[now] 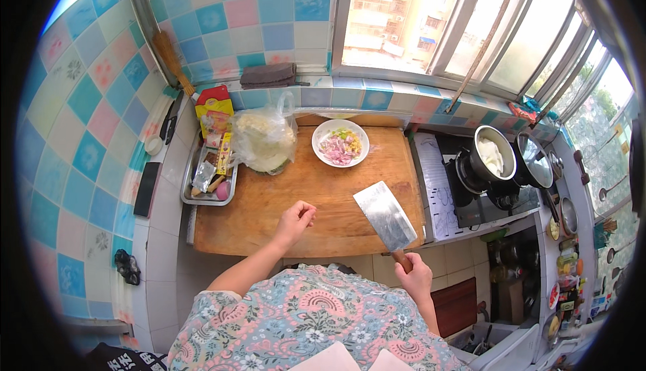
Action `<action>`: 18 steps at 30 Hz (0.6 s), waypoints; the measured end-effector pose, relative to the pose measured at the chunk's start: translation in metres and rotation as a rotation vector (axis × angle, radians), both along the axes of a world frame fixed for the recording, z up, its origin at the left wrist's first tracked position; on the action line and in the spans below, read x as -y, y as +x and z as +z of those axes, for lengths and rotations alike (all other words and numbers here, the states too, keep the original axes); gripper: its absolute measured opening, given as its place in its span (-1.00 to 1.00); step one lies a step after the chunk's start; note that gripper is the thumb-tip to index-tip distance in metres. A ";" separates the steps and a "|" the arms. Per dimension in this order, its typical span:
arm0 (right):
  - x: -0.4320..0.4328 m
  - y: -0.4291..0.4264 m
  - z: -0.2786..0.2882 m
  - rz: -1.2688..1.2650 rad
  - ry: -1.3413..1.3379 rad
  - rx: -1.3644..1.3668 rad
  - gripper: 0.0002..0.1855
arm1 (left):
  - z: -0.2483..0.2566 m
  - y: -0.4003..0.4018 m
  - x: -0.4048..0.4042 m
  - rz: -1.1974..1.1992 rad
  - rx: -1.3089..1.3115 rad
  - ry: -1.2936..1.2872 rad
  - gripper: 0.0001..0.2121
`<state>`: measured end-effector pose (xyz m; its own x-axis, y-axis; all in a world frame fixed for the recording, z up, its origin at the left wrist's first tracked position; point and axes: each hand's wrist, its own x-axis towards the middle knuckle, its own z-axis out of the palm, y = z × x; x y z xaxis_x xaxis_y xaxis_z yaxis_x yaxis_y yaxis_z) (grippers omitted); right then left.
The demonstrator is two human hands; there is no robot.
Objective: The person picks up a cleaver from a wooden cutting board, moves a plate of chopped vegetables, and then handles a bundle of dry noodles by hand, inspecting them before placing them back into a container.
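Note:
My right hand (416,275) grips the wooden handle of a cleaver (387,214). Its broad steel blade points away from me over the right part of a wooden cutting board (262,224). Above the board's middle, my left hand (298,220) has its fingers curled together; nothing shows in it, though the inside of the fingers is hidden. Toward the back of the board stands a white bowl (323,159) with chopped pink-purple pieces, green slices and yellowish minced bits. Left of the bowl, a clear plastic bag (265,141) holds pale food.
At the left, a metal tray (232,189) holds packets and small items. A phone (148,189) lies on the left ledge. To the right, a gas stove (484,209) carries a pot (477,154) with white pieces and a glass-lidded pan (535,161). A folded dark cloth (268,75) rests below the tiled wall.

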<state>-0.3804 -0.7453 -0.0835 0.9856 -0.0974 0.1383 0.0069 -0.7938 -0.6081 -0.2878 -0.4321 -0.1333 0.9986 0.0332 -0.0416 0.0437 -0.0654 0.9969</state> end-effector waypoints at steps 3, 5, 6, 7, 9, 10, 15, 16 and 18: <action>-0.003 0.005 -0.004 0.017 0.008 0.015 -0.69 | 0.003 0.002 -0.004 0.017 -0.029 0.040 -0.85; -0.007 0.007 -0.002 0.032 0.007 0.002 -0.69 | 0.004 -0.001 -0.007 0.042 -0.052 0.048 -0.84; -0.008 0.010 -0.001 0.047 0.004 0.004 -0.70 | 0.007 -0.002 -0.009 0.044 -0.060 0.015 -0.85; -0.009 0.011 -0.001 0.054 0.006 0.004 -0.70 | 0.009 -0.002 -0.011 0.047 -0.068 -0.018 -0.85; -0.010 0.010 -0.003 0.046 -0.049 0.002 -0.69 | 0.010 0.000 -0.014 0.043 -0.085 -0.028 -0.85; -0.011 0.011 -0.001 0.058 -0.050 -0.010 -0.69 | 0.010 0.000 -0.015 0.030 -0.102 -0.039 -0.86; -0.024 0.020 0.012 0.074 -0.017 -0.098 -0.68 | 0.004 -0.005 -0.025 0.086 -0.032 -0.085 -0.91; -0.025 0.021 0.010 0.080 -0.022 -0.088 -0.68 | -0.001 -0.002 -0.025 0.097 0.012 -0.054 -0.92; -0.027 0.017 0.004 0.081 -0.046 -0.080 -0.68 | -0.004 -0.001 -0.031 0.128 0.116 0.079 -0.91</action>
<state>-0.3634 -0.7180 -0.0799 0.9980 -0.0125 0.0618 0.0251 -0.8197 -0.5723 -0.2887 -0.4011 -0.1372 0.9838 0.1593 0.0816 -0.0585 -0.1449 0.9877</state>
